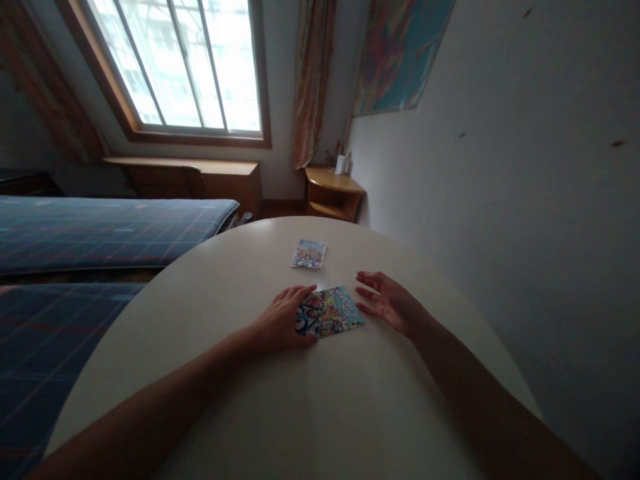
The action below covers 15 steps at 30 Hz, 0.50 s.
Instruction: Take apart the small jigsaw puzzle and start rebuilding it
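Note:
A colourful printed card point(332, 312), crowded with small figures and with lettering at its right end, lies on the white round table point(225, 407). My left hand point(284, 320) spans the card's left end, its fingers at the far edge and its thumb at the near edge. To the right of the card, my right hand point(387, 303) is open, fingers apart and bent toward it, holding nothing. Farther back on the table is a small printed packet point(309, 254) with a pale blue and orange picture, clear of both hands.
At the left stands a bed with a blue plaid mattress point(110, 230). Beyond the table are a wooden corner cabinet point(334, 183) and a wooden desk point(230, 168) under a bright window point(185, 67). A white wall point(500, 200) runs close along the right side.

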### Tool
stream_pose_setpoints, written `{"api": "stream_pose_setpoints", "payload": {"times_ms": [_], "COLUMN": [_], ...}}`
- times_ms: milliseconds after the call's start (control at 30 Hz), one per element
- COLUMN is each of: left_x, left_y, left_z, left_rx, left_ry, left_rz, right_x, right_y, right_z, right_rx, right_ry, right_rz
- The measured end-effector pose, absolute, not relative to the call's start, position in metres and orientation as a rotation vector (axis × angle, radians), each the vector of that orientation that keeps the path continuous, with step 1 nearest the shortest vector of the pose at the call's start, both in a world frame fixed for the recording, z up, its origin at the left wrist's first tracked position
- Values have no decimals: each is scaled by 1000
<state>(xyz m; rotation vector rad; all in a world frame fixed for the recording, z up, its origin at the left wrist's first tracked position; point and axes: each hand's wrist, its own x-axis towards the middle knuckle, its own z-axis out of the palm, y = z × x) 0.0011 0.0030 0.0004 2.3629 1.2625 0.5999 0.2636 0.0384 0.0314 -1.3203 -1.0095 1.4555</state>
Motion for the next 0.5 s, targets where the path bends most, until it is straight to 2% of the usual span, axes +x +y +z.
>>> {"api": "stream_pose_setpoints", "payload": {"times_ms": [167,367,500], "left_x": [0,0,-1], "left_y": [3,3,2], "left_z": [1,1,-1], "left_rx": [2362,2364,2370], "left_ry": [1245,1211,1188], "left_rz": [603,639,670], "right_x": [258,255,255], "right_y": [34,35,39], "right_z": [26,13,3], "right_rx": [-1313,-1358,-1348], "right_ry": [-1152,-1388,-1425], "right_rz": [1491,1267,1285]}}
